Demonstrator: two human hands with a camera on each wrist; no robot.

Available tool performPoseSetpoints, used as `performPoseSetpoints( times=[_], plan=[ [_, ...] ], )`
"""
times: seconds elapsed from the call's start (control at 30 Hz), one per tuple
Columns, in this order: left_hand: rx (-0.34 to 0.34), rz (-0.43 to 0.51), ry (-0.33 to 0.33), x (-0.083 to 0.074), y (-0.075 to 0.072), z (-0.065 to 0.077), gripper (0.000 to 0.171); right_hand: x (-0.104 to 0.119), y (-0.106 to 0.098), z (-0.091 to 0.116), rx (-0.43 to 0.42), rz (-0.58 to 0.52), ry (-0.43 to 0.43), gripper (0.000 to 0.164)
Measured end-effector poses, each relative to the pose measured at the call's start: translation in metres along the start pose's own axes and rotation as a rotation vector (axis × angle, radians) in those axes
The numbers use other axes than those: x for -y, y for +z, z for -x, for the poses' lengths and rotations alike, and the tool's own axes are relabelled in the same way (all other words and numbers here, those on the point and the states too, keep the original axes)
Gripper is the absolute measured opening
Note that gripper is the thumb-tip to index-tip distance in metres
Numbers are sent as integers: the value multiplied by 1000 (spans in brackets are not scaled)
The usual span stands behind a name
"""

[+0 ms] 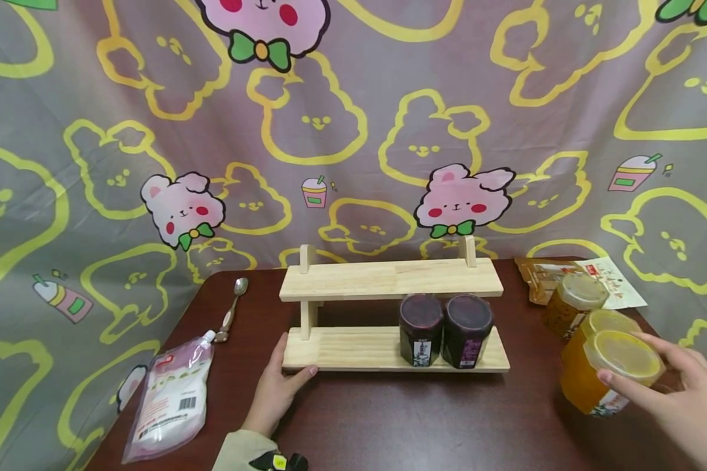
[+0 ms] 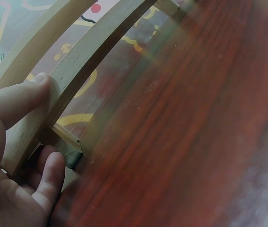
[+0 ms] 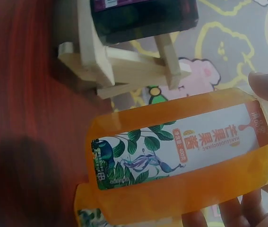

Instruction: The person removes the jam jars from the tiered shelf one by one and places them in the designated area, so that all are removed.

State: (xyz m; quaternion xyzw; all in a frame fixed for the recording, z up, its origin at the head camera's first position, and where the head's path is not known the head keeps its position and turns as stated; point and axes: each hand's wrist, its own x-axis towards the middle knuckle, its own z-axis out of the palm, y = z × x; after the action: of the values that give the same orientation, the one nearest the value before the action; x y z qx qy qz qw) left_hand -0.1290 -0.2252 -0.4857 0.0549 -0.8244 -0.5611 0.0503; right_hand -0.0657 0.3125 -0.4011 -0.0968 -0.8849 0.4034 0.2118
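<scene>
A grey fabric backdrop printed with yellow-outlined cartoon animals and pink bunnies hangs behind a dark reddish-brown table, where a person works with both hands. The left hand grips the left end of the lower shelf of a two-tier wooden rack, thumb along its front edge. The right hand grasps an orange jar around its top, at the right side of the table; its white label, with leaves and Chinese lettering, faces the right wrist camera. Just behind it stands a second orange jar, then a brownish jar in front of two flat packets. Two dark purple jars sit side by side on the rack's lower shelf, toward its right end. At far left lie a spoon and a white-capped pouch.
</scene>
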Motion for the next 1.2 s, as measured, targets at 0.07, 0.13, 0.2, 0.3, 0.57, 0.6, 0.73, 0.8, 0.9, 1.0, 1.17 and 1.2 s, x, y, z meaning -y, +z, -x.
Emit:
performPoseSetpoints(
  times=[0.07,0.13,0.2,0.3,0.57,0.6,0.73,0.8,0.9,1.0,1.17,1.2],
  plan=[
    [1,5,1,-1,0,1,103,-3,0,1,0,-6,3,76],
    [0,7,1,-1,0,1,103,-5,1,2,-8,-15,7,71],
    [-1,4,1,-1,0,1,103,-7,2,3,-18,-14,6,67],
    [-1,5,1,-1,0,0,103,-12,4,4,-31,-10,4,67],
    [4,9,3,0,0,0,103,-39,6,9,-46,-104,-92,65],
    [5,11,4,0,0,0,103,-42,7,9,-42,-129,-106,65],
    [7,24,6,-1,0,0,102,-50,8,12,-52,-173,-100,74],
    [7,29,8,-1,0,1,102,-54,8,14,-72,-163,-76,77],
    [6,29,8,-1,0,0,102,-60,7,14,-87,-151,-67,80],
    [7,32,6,-1,0,0,102,-69,6,13,-91,-210,-113,82],
    [9,35,0,0,0,0,103,-81,6,10,-88,-296,-204,86],
    [9,34,-2,0,0,0,103,-82,6,9,-89,-293,-210,86]
  ],
)
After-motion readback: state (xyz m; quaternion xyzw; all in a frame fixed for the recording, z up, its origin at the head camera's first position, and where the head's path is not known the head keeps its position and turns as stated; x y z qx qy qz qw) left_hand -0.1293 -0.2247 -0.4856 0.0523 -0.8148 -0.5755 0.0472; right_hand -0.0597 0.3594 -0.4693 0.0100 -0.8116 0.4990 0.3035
